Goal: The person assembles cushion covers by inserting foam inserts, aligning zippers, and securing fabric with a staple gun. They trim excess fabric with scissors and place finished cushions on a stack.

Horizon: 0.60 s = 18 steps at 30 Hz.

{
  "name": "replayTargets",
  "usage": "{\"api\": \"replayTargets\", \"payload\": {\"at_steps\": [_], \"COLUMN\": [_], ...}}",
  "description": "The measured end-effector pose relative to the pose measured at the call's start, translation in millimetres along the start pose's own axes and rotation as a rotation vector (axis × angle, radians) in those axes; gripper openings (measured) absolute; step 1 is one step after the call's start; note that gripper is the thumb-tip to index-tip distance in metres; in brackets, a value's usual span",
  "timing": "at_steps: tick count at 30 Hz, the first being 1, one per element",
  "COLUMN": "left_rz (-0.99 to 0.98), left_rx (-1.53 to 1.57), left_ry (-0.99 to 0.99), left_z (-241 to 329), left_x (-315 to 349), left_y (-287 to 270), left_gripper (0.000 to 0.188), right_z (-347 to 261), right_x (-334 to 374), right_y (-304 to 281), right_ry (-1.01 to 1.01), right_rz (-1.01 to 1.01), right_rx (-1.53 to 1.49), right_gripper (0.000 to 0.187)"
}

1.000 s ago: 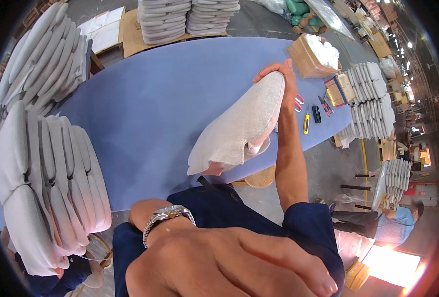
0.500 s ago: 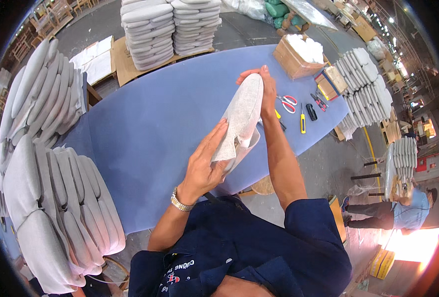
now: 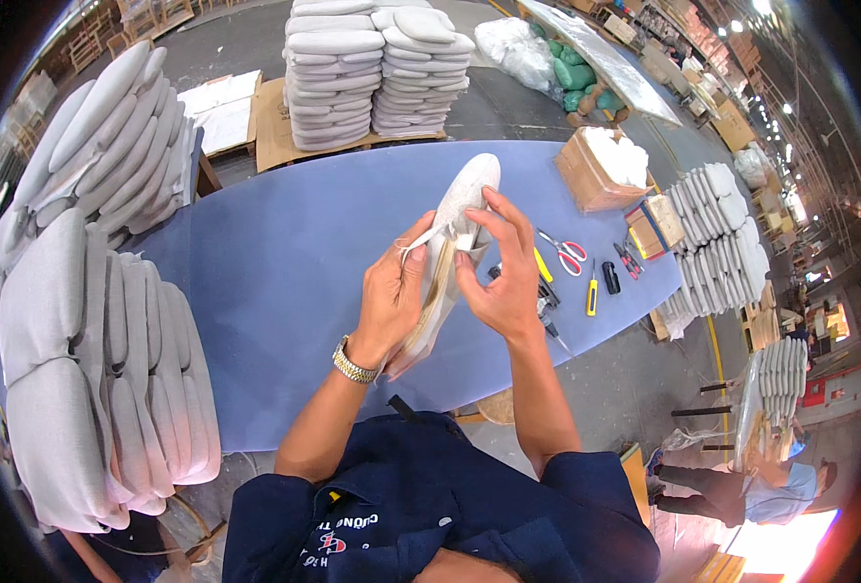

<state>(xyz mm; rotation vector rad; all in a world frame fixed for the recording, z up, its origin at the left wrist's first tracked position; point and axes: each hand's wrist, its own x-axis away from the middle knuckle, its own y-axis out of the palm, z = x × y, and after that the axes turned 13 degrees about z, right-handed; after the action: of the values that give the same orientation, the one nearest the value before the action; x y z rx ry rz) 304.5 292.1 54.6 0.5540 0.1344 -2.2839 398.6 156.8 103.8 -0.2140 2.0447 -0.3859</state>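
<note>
A light grey fabric-covered cushion [image 3: 473,182] is tilted up on its edge over the blue table. Its loose cover opens along one side and shows a tan, wood-like edge inside. My left hand [image 3: 392,299] pinches a loose flap of the cover between thumb and fingers, with a metal-band watch on the wrist. On the right side of the cushion, my right hand [image 3: 506,280] grips the cover's edge, thumb low and fingers bent over the fabric. Fingers hide part of the opening.
Red-handled scissors [image 3: 571,257], a yellow-handled tool [image 3: 592,295] and red-handled pliers [image 3: 629,260] lie right on the blue table [image 3: 265,253]. Behind them stands a carton [image 3: 586,185] with white filling. Cushion stacks rise at left [image 3: 51,369], back [image 3: 331,87] and right [image 3: 717,219]. Another person [image 3: 780,494] stands far right.
The cushion has turned so its open side faces me. My right hand has come back from its far end to the cover's edge, and my left hand now pinches the flap.
</note>
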Motion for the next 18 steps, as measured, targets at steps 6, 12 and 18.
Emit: {"api": "replayTargets", "payload": {"at_steps": [6, 12, 18], "left_rz": [-0.009, -0.046, -0.056], "left_rx": [-0.064, -0.054, -0.094], "left_ry": [0.096, 0.12, 0.14], "left_z": [-1.0, -0.9, 0.8], "left_x": [2.2, -5.2, -4.7], "left_y": [15.0, 17.5, 18.4], "left_gripper": [0.041, 0.041, 0.041], "right_z": [12.4, 28.7, 46.8], "right_x": [-0.7, -5.8, -7.7], "right_y": [11.7, 11.1, 13.4], "right_ry": [-0.053, -0.183, -0.184], "right_rz": [0.097, 0.163, 0.21], "right_rx": [0.123, 0.103, -0.039], "right_gripper": [0.048, 0.028, 0.022]}}
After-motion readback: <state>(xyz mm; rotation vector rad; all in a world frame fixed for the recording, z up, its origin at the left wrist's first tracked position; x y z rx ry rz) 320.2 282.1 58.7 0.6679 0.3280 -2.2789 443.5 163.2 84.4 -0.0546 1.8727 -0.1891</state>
